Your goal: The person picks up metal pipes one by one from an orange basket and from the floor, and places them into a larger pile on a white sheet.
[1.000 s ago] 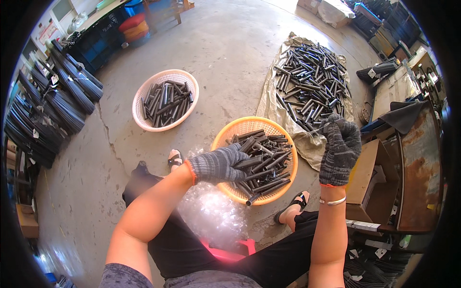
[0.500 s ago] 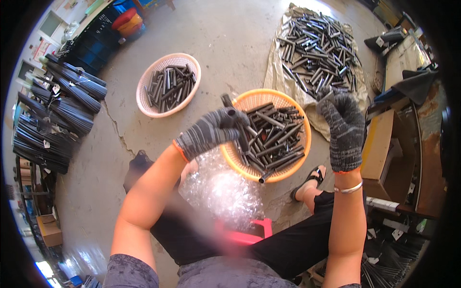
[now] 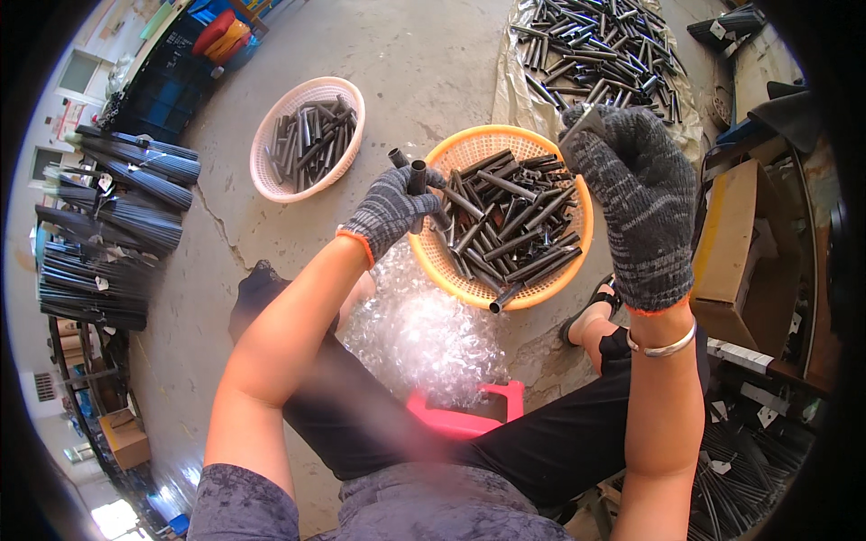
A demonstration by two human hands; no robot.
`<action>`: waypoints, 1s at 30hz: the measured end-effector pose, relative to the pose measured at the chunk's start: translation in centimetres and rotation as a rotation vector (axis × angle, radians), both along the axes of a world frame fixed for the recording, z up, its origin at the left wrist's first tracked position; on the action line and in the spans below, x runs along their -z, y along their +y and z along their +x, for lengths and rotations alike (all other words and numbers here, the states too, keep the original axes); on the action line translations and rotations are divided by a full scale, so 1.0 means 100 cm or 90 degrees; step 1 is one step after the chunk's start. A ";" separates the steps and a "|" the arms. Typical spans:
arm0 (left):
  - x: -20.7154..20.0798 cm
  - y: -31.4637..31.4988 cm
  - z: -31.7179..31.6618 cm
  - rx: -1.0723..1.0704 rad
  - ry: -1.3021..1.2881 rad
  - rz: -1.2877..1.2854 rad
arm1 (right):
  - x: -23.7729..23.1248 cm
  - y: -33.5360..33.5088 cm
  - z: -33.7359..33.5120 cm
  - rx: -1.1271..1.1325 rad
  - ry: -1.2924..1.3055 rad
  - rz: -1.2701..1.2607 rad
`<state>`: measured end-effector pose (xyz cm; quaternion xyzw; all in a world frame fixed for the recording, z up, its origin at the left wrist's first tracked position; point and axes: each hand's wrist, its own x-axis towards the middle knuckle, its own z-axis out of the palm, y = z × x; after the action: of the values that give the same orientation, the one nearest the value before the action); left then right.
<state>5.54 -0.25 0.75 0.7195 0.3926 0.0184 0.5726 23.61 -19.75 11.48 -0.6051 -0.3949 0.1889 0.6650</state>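
My left hand [image 3: 390,215], in a grey knit glove with an orange cuff, is closed round short black tubes [image 3: 417,178]; two tube ends stick up out of the fist. It hovers at the left rim of an orange plastic basket [image 3: 588,236] heaped with similar black tubes [image 3: 514,216]. My right hand [image 3: 639,203], gloved alike, is raised beyond the basket's right rim. Thumb and fingers pinch a small, flat grey piece [image 3: 577,128], metal by its look; its exact kind does not show. The two hands are well apart.
A pink basket [image 3: 260,173] of black tubes stands to the left. More tubes [image 3: 600,54] cover a sheet at far right. Clear plastic scraps [image 3: 419,338] lie between my legs near a pink stool [image 3: 460,422]. Rod bundles [image 3: 135,216] line the left; an open carton [image 3: 731,252] stands right.
My view has shifted, so the baskets sit higher in it. My right hand has come nearer to the camera and tilted. The tubes in my left hand have turned more upright.
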 end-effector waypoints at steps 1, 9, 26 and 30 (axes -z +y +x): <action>0.003 -0.002 0.005 0.000 -0.005 0.005 | -0.001 -0.001 0.001 0.002 -0.010 0.001; 0.054 0.002 0.012 -0.062 -0.017 0.028 | -0.001 -0.006 0.006 0.033 -0.035 -0.038; 0.102 0.055 0.007 -0.021 0.256 0.103 | -0.011 -0.018 0.030 0.075 -0.111 -0.044; 0.152 0.030 0.003 0.327 0.195 0.416 | -0.005 -0.023 0.032 0.067 -0.117 -0.031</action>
<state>5.83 2.74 -14.42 0.9314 0.2553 -0.1081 0.2360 26.86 -22.08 11.95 -0.6558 -0.4172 0.1068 0.6200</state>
